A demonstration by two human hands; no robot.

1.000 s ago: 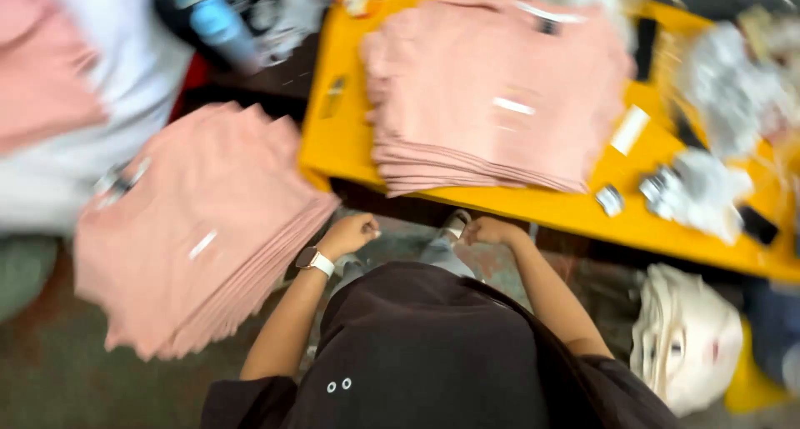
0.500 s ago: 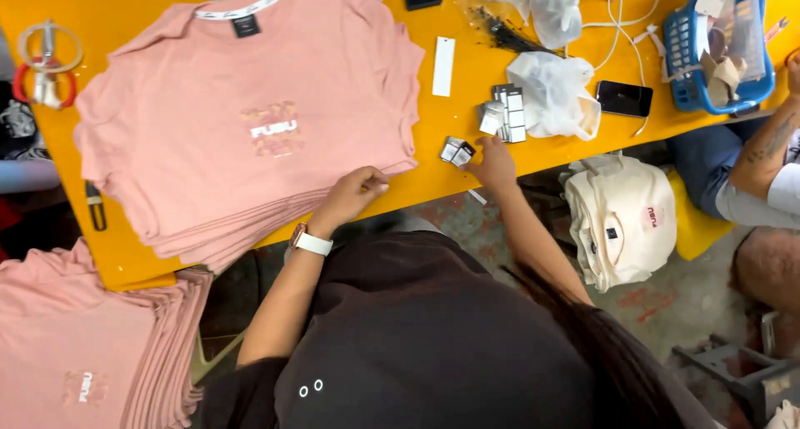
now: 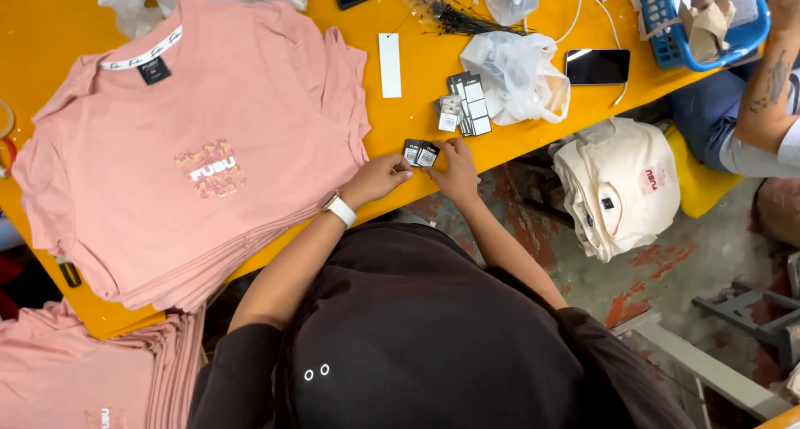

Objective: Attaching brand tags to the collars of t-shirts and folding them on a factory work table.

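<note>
Since my left hand [image 3: 377, 179] and right hand [image 3: 454, 169] both pinch small dark hang tags [image 3: 421, 152] right at the yellow counter [image 3: 400, 121] edge, one slip could drop them onto the floor [image 3: 667, 262].

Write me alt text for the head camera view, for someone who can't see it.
Seen from above, a person's left hand and right hand pinch small dark tags at the edge of a yellow table. A stack of pink T-shirts lies left of the hands, with more tags and a phone beyond.
</note>
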